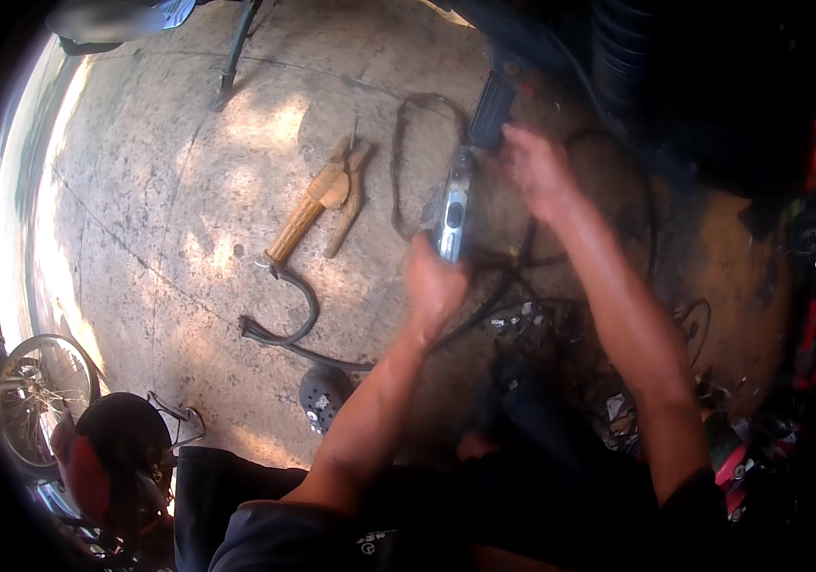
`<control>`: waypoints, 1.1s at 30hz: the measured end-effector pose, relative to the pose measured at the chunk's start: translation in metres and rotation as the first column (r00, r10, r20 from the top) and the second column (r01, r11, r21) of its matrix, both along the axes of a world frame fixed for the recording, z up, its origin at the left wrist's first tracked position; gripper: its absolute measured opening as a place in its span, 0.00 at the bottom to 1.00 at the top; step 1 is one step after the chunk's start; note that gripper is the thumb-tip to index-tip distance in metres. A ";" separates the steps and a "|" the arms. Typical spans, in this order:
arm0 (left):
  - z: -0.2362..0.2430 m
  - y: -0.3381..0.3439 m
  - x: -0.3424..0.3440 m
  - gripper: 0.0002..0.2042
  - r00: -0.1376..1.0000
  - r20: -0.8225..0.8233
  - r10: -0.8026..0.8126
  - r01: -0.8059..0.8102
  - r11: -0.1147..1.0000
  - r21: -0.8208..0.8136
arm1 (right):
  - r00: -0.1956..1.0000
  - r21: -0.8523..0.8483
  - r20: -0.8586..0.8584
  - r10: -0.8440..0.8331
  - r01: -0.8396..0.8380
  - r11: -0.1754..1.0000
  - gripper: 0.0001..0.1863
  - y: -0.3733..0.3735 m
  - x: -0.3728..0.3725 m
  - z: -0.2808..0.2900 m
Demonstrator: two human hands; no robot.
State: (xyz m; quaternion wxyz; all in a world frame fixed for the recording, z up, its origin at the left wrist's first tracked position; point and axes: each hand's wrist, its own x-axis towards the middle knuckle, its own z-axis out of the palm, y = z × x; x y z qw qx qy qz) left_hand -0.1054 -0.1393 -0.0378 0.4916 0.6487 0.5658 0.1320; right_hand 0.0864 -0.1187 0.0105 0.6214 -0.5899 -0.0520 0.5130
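The left hand (436, 286) grips the near end of a silver bar (451, 229), its fingers closed around it. The bar is held over the middle of the floor (169, 191), a little right of centre, and points toward the floor's far edge; a dark oval shows in its upper face. Just beyond the bar's far end is a black ribbed pedal (494, 110); whether the two are joined cannot be told. The right hand (537, 172) is just beside the pedal, loosely open with its fingers partly bent, and nothing shows in its grasp; it is too blurred to tell whether a fingertip touches the pedal.

Left of the bar, a thin dark loop (394, 167) lies on the floor. Farther toward the floor's left edge rests a yellow-brown clamp (312, 205), slanted, its jaws toward the far edge. A black cable (312, 300) curves from its handle end and runs on beneath the left forearm. A grey clog (325, 391) is near that forearm, and a spoked wheel (17, 419) stands at the floor's near left corner.
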 end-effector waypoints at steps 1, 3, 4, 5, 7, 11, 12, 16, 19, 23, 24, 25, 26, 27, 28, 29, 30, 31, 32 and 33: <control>-0.002 -0.003 -0.003 0.21 1.000 -0.006 0.000 0.000 1.000 -0.001 | 1.000 -0.001 -0.006 0.000 0.000 1.000 0.12 -0.001 0.001 -0.004; -0.008 -0.006 -0.007 0.24 0.997 0.069 0.020 -0.021 1.000 0.022 | 0.994 0.057 0.027 0.109 -0.110 0.992 0.11 0.001 0.008 -0.010; -0.010 -0.009 -0.006 0.24 0.997 0.069 0.023 -0.024 1.000 0.019 | 0.993 0.054 0.027 0.112 -0.113 0.992 0.11 0.001 0.012 -0.011; -0.013 -0.011 -0.006 0.25 0.995 0.083 0.053 -0.059 0.995 0.077 | 0.992 0.056 0.008 0.124 -0.124 0.991 0.11 0.000 0.016 -0.011; -0.014 -0.015 -0.010 0.26 0.990 0.092 0.108 -0.119 0.985 0.124 | 0.987 0.048 -0.017 0.161 -0.160 0.986 0.10 0.002 0.014 -0.008; -0.009 -0.015 -0.020 0.28 0.994 0.075 0.085 -0.098 0.978 0.182 | 0.976 0.075 -0.025 0.218 -0.215 0.974 0.11 0.007 0.014 -0.011; -0.008 -0.017 -0.023 0.29 0.995 0.058 0.080 -0.089 0.980 0.179 | 0.972 0.077 -0.018 0.233 -0.231 0.970 0.11 0.008 0.015 -0.015; 0.005 -0.020 -0.044 0.30 0.996 -0.016 0.085 -0.085 0.996 0.030 | 0.978 0.105 0.011 0.209 -0.209 0.972 0.11 0.007 0.011 -0.027; 0.011 -0.018 -0.063 0.33 0.990 -0.140 0.027 0.004 0.975 0.221 | 0.997 0.075 0.053 0.057 -0.061 0.995 0.11 0.010 -0.003 -0.013; 0.011 -0.010 -0.075 0.37 0.972 -0.222 -0.072 0.139 0.945 0.298 | 0.971 -0.042 0.218 0.099 -0.092 0.995 0.15 0.016 0.000 -0.008; 0.011 -0.007 -0.076 0.38 0.960 -0.256 -0.110 0.189 0.931 0.312 | 0.968 -0.051 0.225 0.108 -0.099 0.994 0.15 0.020 -0.003 -0.003; 0.012 -0.007 -0.077 0.38 0.963 -0.247 -0.106 0.182 0.935 0.306 | 0.947 -0.116 0.301 0.114 -0.083 0.990 0.17 0.025 -0.006 0.001; 0.012 -0.007 -0.076 0.38 0.959 -0.251 -0.129 0.208 0.925 0.319 | 0.919 -0.177 0.375 0.124 -0.060 0.982 0.18 0.031 -0.009 0.006; 0.012 -0.006 -0.075 0.38 0.956 -0.254 -0.148 0.231 0.912 0.338 | 0.913 -0.180 0.386 0.130 -0.064 0.982 0.18 0.039 -0.017 0.012; 0.010 -0.007 -0.076 0.38 0.958 -0.243 -0.152 0.229 0.914 0.334 | 0.820 -0.282 0.529 0.217 -0.071 0.957 0.19 0.043 -0.028 0.018; 0.009 -0.008 -0.077 0.41 0.957 -0.240 -0.165 0.246 0.899 0.363 | 0.699 -0.382 0.644 0.311 -0.059 0.922 0.20 0.046 -0.034 0.020; 0.007 -0.008 -0.076 0.44 0.956 -0.233 -0.178 0.261 0.881 0.395 | 0.691 -0.386 0.653 0.311 -0.049 0.921 0.20 0.047 -0.030 0.017; 0.005 -0.010 -0.077 0.44 0.959 -0.218 -0.182 0.257 0.882 0.395 | 0.686 -0.373 0.659 0.309 -0.059 0.926 0.18 0.048 -0.025 0.008; 0.002 -0.012 -0.078 0.44 0.961 -0.199 -0.192 0.257 0.884 0.389 | 0.681 -0.361 0.664 0.309 -0.070 0.930 0.17 0.047 -0.021 0.002; 0.000 -0.013 -0.081 0.45 0.963 -0.185 -0.196 0.254 0.889 0.382 | 0.672 -0.340 0.672 0.311 -0.094 0.936 0.13 0.047 -0.020 0.000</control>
